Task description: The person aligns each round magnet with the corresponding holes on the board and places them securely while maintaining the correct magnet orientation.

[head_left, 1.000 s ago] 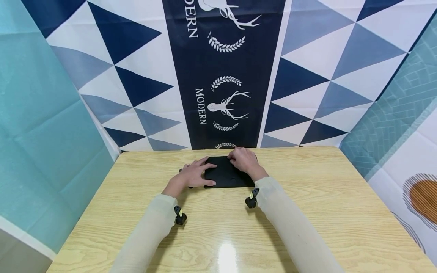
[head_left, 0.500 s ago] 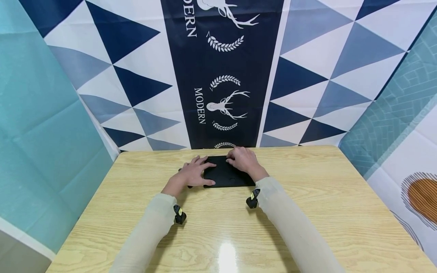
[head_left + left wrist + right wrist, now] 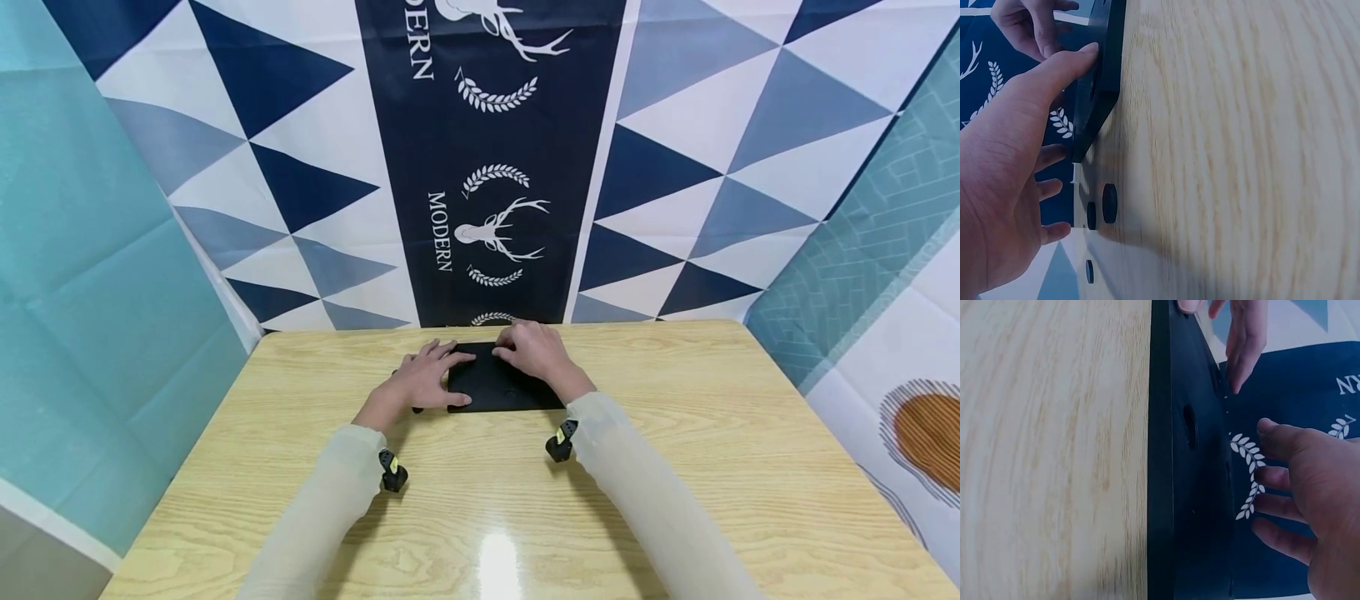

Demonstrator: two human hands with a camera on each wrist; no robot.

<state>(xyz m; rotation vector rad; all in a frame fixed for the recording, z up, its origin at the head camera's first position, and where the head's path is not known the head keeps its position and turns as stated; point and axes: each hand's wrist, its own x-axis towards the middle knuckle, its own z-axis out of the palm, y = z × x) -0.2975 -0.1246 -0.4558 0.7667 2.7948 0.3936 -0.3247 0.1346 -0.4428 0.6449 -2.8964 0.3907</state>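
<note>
The backdrop cloth (image 3: 487, 158) with navy and white triangles and a deer emblem hangs behind the pale wood surface (image 3: 675, 467). On the far middle of the surface lies a flat black board (image 3: 498, 390), rectangular, with round holes in its top; the right wrist view shows one such hole.

Both forearms in light sleeves reach forward from the near edge and meet at the board. The left hand (image 3: 423, 379) lies palm down at the board's left edge, its grip spread and nearly straight: the thumb rests on the board's near left part, the index finger lies across the far left part, and the other fingers point past the edge. The right hand (image 3: 534, 350) arches over the far right part of the board, its grip loosely bent, fingertips down near the far edge; whether they pinch the edge cannot be told.

Just left of the board, small black round pieces (image 3: 1109, 203) sit on the surface beside the left hand.
</note>
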